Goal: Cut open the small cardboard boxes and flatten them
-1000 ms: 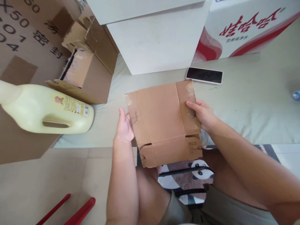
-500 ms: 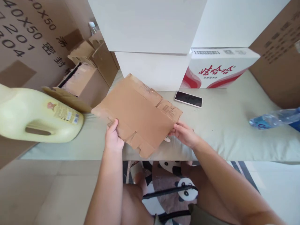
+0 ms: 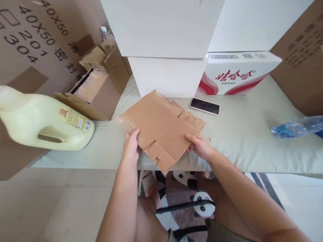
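A flattened brown cardboard box [image 3: 161, 126] lies tilted on the pale cushion [image 3: 247, 141] in front of me. My left hand [image 3: 131, 148] grips its near left edge, fingers closed over the cardboard. My right hand [image 3: 200, 146] pinches its near right edge with the thumb on top. One flap of the box hangs past the cushion's front edge, above my knees.
A pale yellow jug [image 3: 42, 122] lies at the left. Behind it stand an open brown carton [image 3: 96, 90] and a large printed carton [image 3: 37, 43]. Stacked white boxes [image 3: 166, 43], a red-and-white case [image 3: 234, 74], a phone [image 3: 205, 106] and a water bottle [image 3: 295, 127] sit beyond and to the right.
The cardboard has been turned from upright in front of me to lying flat and angled on the cushion, and it has slid slightly right. Both hands kept hold of its edges.
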`<state>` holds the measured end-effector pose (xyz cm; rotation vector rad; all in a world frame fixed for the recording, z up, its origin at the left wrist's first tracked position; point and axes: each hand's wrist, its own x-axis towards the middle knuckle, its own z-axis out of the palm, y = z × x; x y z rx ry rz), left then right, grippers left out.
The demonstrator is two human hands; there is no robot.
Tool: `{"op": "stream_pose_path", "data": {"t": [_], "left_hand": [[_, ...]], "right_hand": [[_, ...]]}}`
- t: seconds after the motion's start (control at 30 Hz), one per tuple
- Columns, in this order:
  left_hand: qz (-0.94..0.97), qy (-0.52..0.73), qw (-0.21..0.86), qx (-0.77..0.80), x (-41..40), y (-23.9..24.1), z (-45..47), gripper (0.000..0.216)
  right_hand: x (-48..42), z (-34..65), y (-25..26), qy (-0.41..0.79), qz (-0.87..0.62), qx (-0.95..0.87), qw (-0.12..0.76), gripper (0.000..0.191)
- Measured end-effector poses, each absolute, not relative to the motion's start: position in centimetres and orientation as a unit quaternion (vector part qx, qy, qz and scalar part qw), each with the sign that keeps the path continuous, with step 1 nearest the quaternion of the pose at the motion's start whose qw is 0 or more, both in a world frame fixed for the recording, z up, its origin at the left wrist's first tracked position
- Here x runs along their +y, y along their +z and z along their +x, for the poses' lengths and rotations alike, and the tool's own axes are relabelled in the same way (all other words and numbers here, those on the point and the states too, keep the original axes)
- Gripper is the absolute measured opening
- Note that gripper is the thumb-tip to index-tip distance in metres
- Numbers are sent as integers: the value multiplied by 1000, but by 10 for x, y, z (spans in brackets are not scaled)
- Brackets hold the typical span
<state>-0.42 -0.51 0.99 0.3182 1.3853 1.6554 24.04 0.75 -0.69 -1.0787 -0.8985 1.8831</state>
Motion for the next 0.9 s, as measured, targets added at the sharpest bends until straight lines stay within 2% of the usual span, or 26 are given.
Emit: {"op": "stream_pose_path", "data": {"t": [0.13,0.43,0.57,0.67,0.7,0.9], "left_hand": [[185,666,445,569,-5,3,-6,26],[181,637,458,593,-5,3,-6,13],[171,640,458,593,-7,5,-5,13],[204,587,465,631,-10,5,-6,10],[226,561,468,644,-10,5,-6,6],[349,482,456,662,-14,6,4,20]], "right_hand": [[7,239,-5,751,-423,-341,375,46],[-3,238,-1,732,-420,-335,419,41],[-14,231,-3,735,-432,-334,401,43],[-23,232,0,734,-447,-330,390,45],[-26,236,3,730,-452,-327,395,45],[-50,301,40,635,-527,-294,482,47]]}}
